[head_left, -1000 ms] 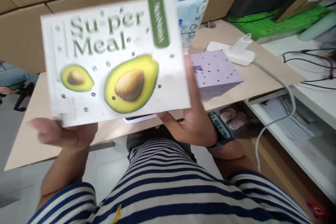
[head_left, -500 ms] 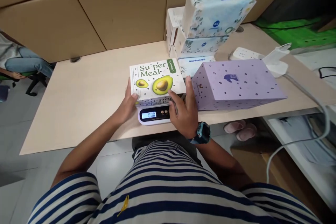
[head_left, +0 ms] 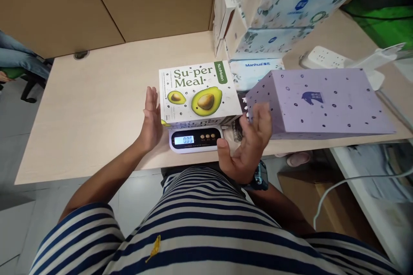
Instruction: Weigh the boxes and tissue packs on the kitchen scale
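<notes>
A white Su-per Meal box [head_left: 190, 103] with avocado pictures rests on a small digital scale [head_left: 196, 147], whose lit display reads 0.00. My left hand [head_left: 151, 120] is upright at the box's left side, its fingers stretched and holding nothing; whether it touches the box I cannot tell. To the right of the scale, my right hand [head_left: 247, 148] is raised with fingers spread, apart from the box. Behind that hand stands a lilac box [head_left: 325, 105] with a dark printed animal logo.
Tissue packs [head_left: 277, 43] are stacked behind the boxes, beside a white carton [head_left: 226, 4]. A power strip [head_left: 325, 58] lies at the back right with a pale cable [head_left: 351, 178]. Cardboard boxes [head_left: 161, 0] line the desk's rear edge. Another person's leg [head_left: 19, 60] shows at far left.
Both hands have come off the box, the right one moving further right and opening. The view has shifted closer to the desk. The display still reads 0.00.
</notes>
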The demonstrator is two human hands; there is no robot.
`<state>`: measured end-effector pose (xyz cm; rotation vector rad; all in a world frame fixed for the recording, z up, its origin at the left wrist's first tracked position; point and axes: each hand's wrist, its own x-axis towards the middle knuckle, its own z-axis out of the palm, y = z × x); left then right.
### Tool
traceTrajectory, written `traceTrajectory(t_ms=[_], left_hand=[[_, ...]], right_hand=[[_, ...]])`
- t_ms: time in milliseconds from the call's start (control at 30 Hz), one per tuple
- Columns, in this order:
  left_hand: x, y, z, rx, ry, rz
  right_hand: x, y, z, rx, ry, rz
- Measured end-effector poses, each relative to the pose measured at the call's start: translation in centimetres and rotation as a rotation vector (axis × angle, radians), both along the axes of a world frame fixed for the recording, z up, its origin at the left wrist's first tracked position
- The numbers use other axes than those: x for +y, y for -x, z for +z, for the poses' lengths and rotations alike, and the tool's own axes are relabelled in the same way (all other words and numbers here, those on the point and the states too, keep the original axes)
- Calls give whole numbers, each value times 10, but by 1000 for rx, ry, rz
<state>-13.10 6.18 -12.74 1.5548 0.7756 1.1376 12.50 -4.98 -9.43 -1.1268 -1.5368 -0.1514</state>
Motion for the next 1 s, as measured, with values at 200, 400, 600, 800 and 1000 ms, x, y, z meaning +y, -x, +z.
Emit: traceTrajectory(t_ms=[200,400,600,800,1000], left_hand=[[-7,-4,12,-31,107,68],[-14,-14,27,-60,148,79],[-17,-17,31,-71,124,97],[-10,-16,33,-88,131,-37],[-38,36,49,236,-118,57]], right_hand=[[-5,9,5,202,178,81],[-8,7,11,92,345,16],[-7,4,9,92,377,70],[0,13,9,230,364,165],[4,43,25,391,562,352]])
